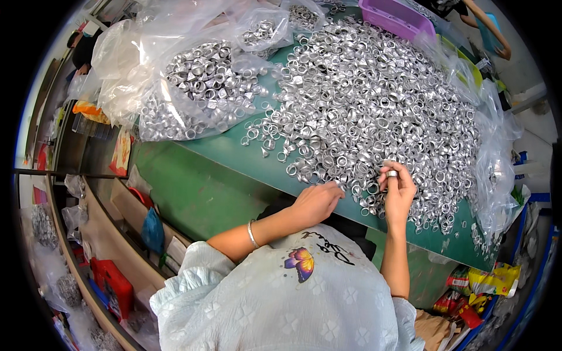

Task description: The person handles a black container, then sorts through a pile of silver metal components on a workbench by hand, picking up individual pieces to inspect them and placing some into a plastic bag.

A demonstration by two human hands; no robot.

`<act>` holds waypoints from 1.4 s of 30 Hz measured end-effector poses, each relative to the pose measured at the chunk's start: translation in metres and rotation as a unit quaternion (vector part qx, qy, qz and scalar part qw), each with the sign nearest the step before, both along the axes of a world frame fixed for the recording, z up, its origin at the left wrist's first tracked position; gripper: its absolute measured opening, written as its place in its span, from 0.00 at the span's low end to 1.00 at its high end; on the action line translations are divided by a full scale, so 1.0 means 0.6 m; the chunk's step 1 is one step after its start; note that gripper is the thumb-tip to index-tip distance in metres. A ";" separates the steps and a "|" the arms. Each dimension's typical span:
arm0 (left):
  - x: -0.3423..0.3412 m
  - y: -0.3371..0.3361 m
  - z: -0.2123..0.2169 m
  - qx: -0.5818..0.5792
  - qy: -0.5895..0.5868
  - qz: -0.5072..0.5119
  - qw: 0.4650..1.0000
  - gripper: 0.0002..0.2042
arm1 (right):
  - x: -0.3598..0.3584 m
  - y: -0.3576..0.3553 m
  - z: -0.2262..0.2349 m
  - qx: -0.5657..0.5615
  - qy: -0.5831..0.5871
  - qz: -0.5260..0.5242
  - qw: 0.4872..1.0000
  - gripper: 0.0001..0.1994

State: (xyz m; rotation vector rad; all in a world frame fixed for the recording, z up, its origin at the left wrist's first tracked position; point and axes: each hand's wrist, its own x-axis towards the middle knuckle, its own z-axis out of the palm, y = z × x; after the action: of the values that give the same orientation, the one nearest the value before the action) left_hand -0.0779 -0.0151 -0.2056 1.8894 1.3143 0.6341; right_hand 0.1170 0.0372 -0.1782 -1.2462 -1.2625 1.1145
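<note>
A wide heap of silver metal rings [369, 99] covers much of the green table [234, 153]. At the heap's near edge, my right hand [400, 193] is raised with bent fingers closed on a silver ring [391, 174]. My left hand [318, 203] is over the table's near edge, just left of it and beside the closest loose rings. Its fingers are curled and pressed together, and whatever is between the fingertips is too small to make out. A bracelet [252, 234] circles my left wrist.
Clear plastic bags [205, 88] full of rings stand at the back left. A purple basket [398, 19] is at the far edge, and plastic sheeting [494, 134] hangs along the right. Lower left is an open drawer [132, 216]; colourful packets [494, 279] are lower right.
</note>
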 end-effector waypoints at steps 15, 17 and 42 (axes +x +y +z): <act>-0.085 -0.007 -0.005 0.120 0.040 0.099 0.987 0.09 | -0.158 0.020 0.018 0.194 -0.432 0.138 0.870 0.06; -0.100 -0.001 -0.016 0.134 0.051 0.125 0.982 0.10 | -0.182 0.032 0.019 0.204 -0.533 0.179 0.801 0.06; -0.102 -0.009 -0.021 0.142 0.039 0.060 0.987 0.13 | -0.180 0.056 0.011 0.369 -0.581 0.263 0.676 0.04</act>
State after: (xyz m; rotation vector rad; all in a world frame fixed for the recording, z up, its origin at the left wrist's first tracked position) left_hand -0.1388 -0.0206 -0.2182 2.0897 1.4591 0.8560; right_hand 0.0093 0.0705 -0.1718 -0.8682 -2.7993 -0.1445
